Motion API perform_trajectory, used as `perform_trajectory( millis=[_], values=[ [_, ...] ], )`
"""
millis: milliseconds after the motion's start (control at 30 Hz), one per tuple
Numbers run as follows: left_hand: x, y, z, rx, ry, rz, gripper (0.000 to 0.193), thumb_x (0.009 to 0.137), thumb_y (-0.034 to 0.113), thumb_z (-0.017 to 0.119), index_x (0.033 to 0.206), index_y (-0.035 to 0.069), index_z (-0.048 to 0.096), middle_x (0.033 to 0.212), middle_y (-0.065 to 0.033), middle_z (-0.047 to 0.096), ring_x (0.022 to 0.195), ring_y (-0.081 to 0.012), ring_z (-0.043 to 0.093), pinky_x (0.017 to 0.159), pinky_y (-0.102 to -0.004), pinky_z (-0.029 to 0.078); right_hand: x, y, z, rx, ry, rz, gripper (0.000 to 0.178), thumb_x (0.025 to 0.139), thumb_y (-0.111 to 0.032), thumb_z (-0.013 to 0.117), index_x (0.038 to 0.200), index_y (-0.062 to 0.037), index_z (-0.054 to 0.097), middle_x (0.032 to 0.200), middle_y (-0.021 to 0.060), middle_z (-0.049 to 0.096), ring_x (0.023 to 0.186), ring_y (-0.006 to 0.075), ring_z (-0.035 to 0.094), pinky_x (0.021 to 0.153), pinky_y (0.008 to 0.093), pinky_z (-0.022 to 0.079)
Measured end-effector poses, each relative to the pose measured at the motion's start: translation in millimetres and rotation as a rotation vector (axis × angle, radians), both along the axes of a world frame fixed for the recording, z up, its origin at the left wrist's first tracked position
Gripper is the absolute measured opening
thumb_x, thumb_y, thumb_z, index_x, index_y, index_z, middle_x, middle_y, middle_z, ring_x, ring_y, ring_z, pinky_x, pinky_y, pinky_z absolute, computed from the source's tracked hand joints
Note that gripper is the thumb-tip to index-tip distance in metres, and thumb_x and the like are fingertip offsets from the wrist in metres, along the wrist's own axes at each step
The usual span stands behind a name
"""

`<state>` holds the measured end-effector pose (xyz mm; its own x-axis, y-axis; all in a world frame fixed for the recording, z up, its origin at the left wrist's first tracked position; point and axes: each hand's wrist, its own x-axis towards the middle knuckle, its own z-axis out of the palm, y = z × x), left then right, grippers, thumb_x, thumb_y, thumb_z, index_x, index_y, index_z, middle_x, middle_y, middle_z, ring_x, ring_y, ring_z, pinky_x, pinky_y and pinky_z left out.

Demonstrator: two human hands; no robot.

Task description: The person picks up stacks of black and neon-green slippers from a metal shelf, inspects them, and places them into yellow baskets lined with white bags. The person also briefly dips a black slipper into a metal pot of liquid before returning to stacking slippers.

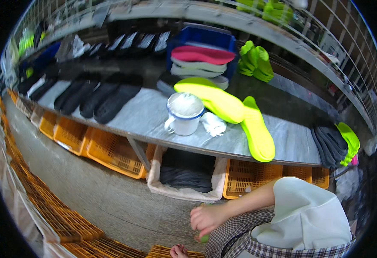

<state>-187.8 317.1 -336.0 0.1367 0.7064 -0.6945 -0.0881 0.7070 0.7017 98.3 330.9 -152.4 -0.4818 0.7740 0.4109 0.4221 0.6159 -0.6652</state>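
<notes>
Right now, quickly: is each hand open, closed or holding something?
Left hand: partly in view; cannot be told.
Right hand: curled, green bit below; whether held cannot be told.

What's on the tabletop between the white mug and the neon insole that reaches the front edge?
In the head view, a crumpled white wad lies between the mug and that insole, nearer the mug.
</notes>
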Motion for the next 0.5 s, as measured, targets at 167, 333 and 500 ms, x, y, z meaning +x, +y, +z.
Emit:
perform_trajectory(
  millis=[167,333,500],
  values=[
    [-4.8,26.2,33.1,0.076,-0.013,-0.118,0.032,0.090,0.019,0.058,0.117,0.005,0.048,0.104,-0.0122,0.059,0.091,-0.0234,0.059,0.070,-0.0346,0.051,78.6,-49.2,108.9,0.095,-0.104,-0.719,0.023,0.085,-0.019,0.063,0.103,-0.0044,0.060,0.102,0.0092,0.061,0.096,0.0247,0.057,0.082,0.0355,0.046],
    [9.3,20.6,51.0,0.122,-0.021,-0.223,0.025,0.088,0.018,0.061,0.108,0.006,0.052,0.091,-0.0081,0.060,0.072,-0.0161,0.054,0.059,-0.0278,0.047,215.3,-114.4,132.4,0.293,0.278,-1.418,0.039,0.080,-0.003,0.065,0.117,-0.0049,0.052,0.107,0.0071,0.057,0.094,0.0171,0.056,0.083,0.0295,0.045],
    [41.5,-11.0,63.9,0.134,0.009,-0.173,0.014,0.088,0.014,0.060,0.099,0.006,0.055,0.085,-0.0070,0.059,0.066,-0.0130,0.050,0.056,-0.0263,0.044,429.6,-171.6,73.7,0.508,0.412,-1.852,0.034,0.081,-0.009,0.064,0.113,-0.0051,0.053,0.103,0.0051,0.059,0.091,0.0158,0.057,0.078,0.0283,0.047]
  ],
)
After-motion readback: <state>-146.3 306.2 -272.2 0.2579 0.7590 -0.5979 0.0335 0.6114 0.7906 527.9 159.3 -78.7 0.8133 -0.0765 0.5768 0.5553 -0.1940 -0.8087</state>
